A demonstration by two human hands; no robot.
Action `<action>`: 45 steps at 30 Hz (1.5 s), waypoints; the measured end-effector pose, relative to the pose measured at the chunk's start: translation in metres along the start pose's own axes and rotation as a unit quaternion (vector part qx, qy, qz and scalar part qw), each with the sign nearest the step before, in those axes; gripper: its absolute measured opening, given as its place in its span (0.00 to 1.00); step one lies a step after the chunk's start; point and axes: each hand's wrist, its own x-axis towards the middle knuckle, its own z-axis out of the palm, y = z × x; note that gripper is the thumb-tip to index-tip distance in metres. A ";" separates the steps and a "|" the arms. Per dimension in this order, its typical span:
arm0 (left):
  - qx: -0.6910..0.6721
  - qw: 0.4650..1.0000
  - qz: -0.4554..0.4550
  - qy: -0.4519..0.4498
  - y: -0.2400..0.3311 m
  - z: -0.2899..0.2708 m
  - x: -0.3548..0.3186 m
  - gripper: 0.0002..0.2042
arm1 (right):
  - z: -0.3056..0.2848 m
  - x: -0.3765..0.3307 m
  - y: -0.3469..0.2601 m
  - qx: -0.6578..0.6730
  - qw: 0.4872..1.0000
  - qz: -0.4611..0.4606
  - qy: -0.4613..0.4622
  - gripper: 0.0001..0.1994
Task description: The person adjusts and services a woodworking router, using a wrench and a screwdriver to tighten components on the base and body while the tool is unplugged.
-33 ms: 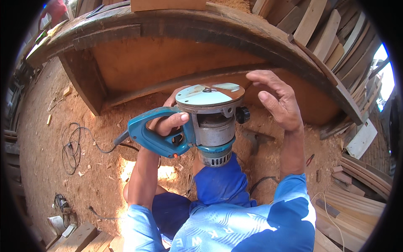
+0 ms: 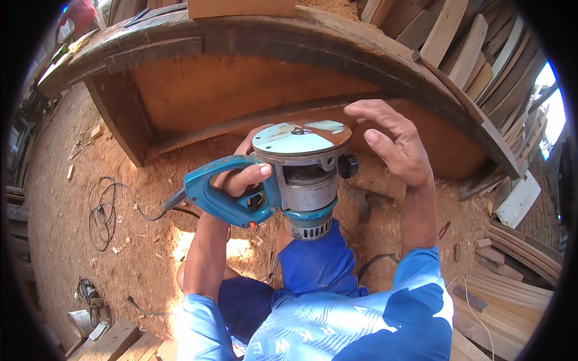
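Grips the teal router (image 2: 308, 191) by its handle (image 2: 200, 185) with the left hand (image 2: 244, 178), plate (image 2: 286, 139) upward, over blue shorts (image 2: 319, 259). Holds the right hand (image 2: 397, 147) loosely spread just beside the plate. Faces a curved wooden structure (image 2: 253, 84) with planks (image 2: 471, 51) beyond.

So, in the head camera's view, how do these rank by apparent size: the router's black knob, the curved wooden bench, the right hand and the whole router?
1. Curved wooden bench
2. Router
3. Right hand
4. Black knob

No two look alike in size here.
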 end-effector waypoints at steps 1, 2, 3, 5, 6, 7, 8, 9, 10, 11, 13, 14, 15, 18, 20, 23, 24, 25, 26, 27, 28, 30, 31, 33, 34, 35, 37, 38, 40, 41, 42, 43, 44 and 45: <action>0.010 1.000 -0.005 -0.006 0.006 -0.001 -0.002 0.49 | 0.004 0.011 -0.001 0.003 1.000 -0.006 0.000 0.17; 0.016 1.000 -0.003 -0.003 0.009 -0.001 -0.004 0.49 | 0.007 0.022 -0.001 -0.006 0.998 0.012 -0.066 0.17; 0.018 1.000 0.005 -0.004 0.006 0.000 -0.005 0.49 | 0.009 0.030 -0.001 -0.020 0.991 0.034 -0.130 0.17; 0.020 1.000 0.011 -0.012 0.004 0.000 -0.005 0.51 | 0.015 0.044 0.005 -0.033 0.983 0.031 -0.177 0.17; 0.020 1.000 0.012 -0.013 0.006 0.002 -0.005 0.51 | 0.016 0.047 0.010 -0.045 0.973 0.032 -0.223 0.17; 0.017 1.000 0.012 -0.017 0.009 0.006 -0.005 0.51 | 0.016 0.049 0.017 -0.045 0.970 -0.001 -0.241 0.17; 0.015 1.000 0.012 -0.021 0.011 0.008 -0.004 0.50 | 0.015 0.048 0.018 -0.045 0.970 -0.001 -0.240 0.17; 0.016 1.000 0.011 -0.020 0.013 0.009 -0.005 0.50 | 0.016 0.047 0.018 -0.039 0.970 0.000 -0.238 0.17; 0.014 1.000 0.012 -0.024 0.014 0.009 -0.005 0.50 | 0.016 0.047 0.018 -0.033 0.971 0.001 -0.236 0.17; 0.013 0.999 0.013 -0.028 0.014 0.009 -0.005 0.50 | 0.016 0.046 0.019 -0.032 0.971 0.002 -0.236 0.17; 0.012 0.999 0.016 -0.029 0.013 0.010 -0.005 0.50 | 0.014 0.045 0.021 -0.047 0.968 -0.012 -0.247 0.18; 0.012 0.999 0.020 -0.030 0.012 0.010 -0.006 0.50 | 0.014 0.042 0.018 -0.047 0.968 -0.012 -0.246 0.18; 0.013 0.999 0.018 -0.027 0.013 0.010 -0.007 0.50 | 0.017 0.038 0.012 -0.042 0.981 -0.001 -0.190 0.19; 0.006 1.000 0.004 -0.007 0.017 0.012 -0.012 0.49 | 0.012 0.016 0.005 -0.041 0.996 0.020 -0.076 0.22; 0.003 1.000 -0.002 -0.007 0.018 0.014 -0.008 0.48 | -0.004 -0.010 0.001 -0.058 0.998 0.031 -0.016 0.23; 0.016 1.000 0.000 0.002 0.014 0.009 -0.007 0.48 | 0.005 -0.051 0.013 -0.171 0.982 0.067 -0.044 0.26; 0.016 1.000 -0.003 0.002 0.011 0.008 -0.007 0.48 | 0.021 -0.058 0.016 -0.201 0.978 0.045 -0.042 0.24; 0.006 1.000 0.001 0.007 0.009 0.006 -0.007 0.48 | 0.034 -0.062 0.021 -0.232 0.972 0.025 -0.040 0.23; -0.004 1.000 0.006 0.013 0.007 0.006 -0.007 0.49 | 0.046 -0.062 0.026 -0.233 0.971 0.028 -0.039 0.23; -0.008 1.000 0.010 0.015 0.009 0.005 -0.008 0.49 | 0.060 -0.059 0.032 -0.266 0.962 0.044 -0.036 0.21; -0.008 1.000 0.010 0.015 0.009 0.006 -0.009 0.49 | 0.068 -0.060 0.040 -0.300 0.952 0.060 -0.032 0.19; 0.017 0.999 -0.009 0.029 0.010 0.008 -0.009 0.48 | 0.064 -0.058 0.057 -0.335 0.942 0.005 -0.022 0.16; 0.018 0.999 -0.007 0.030 0.011 0.010 -0.009 0.48 | 0.062 -0.058 0.059 -0.337 0.940 0.023 -0.043 0.16; 0.054 0.998 -0.008 0.024 0.014 0.013 -0.009 0.49 | 0.059 -0.055 0.061 -0.339 0.938 0.039 -0.065 0.16; 0.055 0.998 -0.007 0.025 0.016 0.014 -0.009 0.49 | 0.057 -0.054 0.061 -0.345 0.935 0.029 -0.080 0.15; 0.066 0.998 0.003 0.014 0.018 0.015 -0.008 0.49 | 0.056 -0.052 0.062 -0.351 0.931 0.019 -0.096 0.14; 0.079 0.997 0.012 0.006 0.019 0.015 -0.010 0.50 | 0.053 -0.049 0.063 -0.368 0.920 0.041 -0.132 0.12; 0.077 0.997 0.016 0.003 0.017 0.013 -0.009 0.50 | 0.052 -0.048 0.063 -0.385 0.905 0.063 -0.168 0.11; 0.074 0.997 0.020 -0.005 0.017 0.013 -0.008 0.51 | 0.049 -0.045 0.059 -0.372 0.912 0.061 -0.165 0.10; 0.075 0.997 0.015 -0.006 0.018 0.013 -0.008 0.51 | 0.048 -0.044 0.058 -0.357 0.918 0.058 -0.162 0.10; 0.076 0.997 0.011 -0.008 0.019 0.013 -0.008 0.51 | 0.045 -0.042 0.058 -0.359 0.917 0.059 -0.162 0.10; 0.074 0.997 0.012 -0.010 0.018 0.013 -0.007 0.51 | 0.041 -0.040 0.058 -0.339 0.919 0.080 -0.184 0.10; 0.088 0.996 0.019 -0.018 0.016 0.012 -0.006 0.51 | 0.039 -0.040 0.055 -0.331 0.919 0.091 -0.194 0.10; 0.103 0.994 0.028 -0.024 0.016 0.011 -0.005 0.51 | 0.038 -0.038 0.052 -0.321 0.919 0.099 -0.205 0.10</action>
